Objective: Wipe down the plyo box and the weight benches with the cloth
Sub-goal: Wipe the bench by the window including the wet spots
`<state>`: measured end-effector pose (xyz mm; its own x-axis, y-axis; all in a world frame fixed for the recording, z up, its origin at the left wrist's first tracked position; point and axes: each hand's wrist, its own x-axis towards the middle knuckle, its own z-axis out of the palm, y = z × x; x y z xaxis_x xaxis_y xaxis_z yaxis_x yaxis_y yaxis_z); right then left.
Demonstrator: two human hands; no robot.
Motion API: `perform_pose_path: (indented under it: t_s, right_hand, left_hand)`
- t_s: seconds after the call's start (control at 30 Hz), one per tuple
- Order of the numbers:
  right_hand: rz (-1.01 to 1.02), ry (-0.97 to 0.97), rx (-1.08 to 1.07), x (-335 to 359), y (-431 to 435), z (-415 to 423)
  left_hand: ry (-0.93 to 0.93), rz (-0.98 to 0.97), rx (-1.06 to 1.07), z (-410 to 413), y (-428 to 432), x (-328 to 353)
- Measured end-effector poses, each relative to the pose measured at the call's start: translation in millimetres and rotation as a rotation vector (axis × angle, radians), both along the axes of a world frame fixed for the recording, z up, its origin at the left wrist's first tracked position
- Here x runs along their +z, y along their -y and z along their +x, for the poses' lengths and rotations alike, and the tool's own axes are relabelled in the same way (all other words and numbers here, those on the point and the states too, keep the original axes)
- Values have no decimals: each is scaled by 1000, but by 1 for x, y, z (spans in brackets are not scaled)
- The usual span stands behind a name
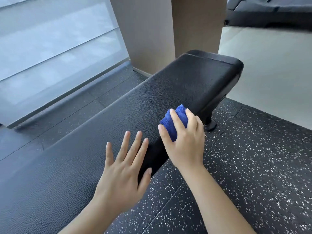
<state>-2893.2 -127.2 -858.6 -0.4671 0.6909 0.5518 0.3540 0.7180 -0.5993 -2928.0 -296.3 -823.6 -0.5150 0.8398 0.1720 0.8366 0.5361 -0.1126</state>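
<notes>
A long black padded weight bench (118, 119) runs diagonally from the lower left to the upper right. My right hand (184, 139) grips a bunched blue cloth (170, 123) and presses it against the bench's right side edge. My left hand (125, 169) lies flat on the bench top with fingers spread, just left of the right hand. No plyo box is in sight.
Black speckled rubber flooring (253, 174) spreads to the right. The bench's foot (210, 124) stands on it. A brown pillar (165, 31) rises behind the bench end. Frosted glass panels (50, 48) line the left. Another dark padded piece (270, 12) sits at the top right.
</notes>
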Motion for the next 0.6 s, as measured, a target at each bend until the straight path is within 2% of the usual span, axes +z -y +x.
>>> perform_pose_path:
  t_s: [0.1, 0.3, 0.6]
  right_hand:
    - [13, -19, 43, -4, -5, 2]
    - [-51, -79, -36, -8, 6, -8]
    - [-24, -244, -106, -19, 15, -16]
  left_hand:
    - [-6, -25, 22, 1, -2, 3]
    - [-14, -12, 46, 3, -3, 1]
    - [-49, 86, 19, -1, -3, -5]
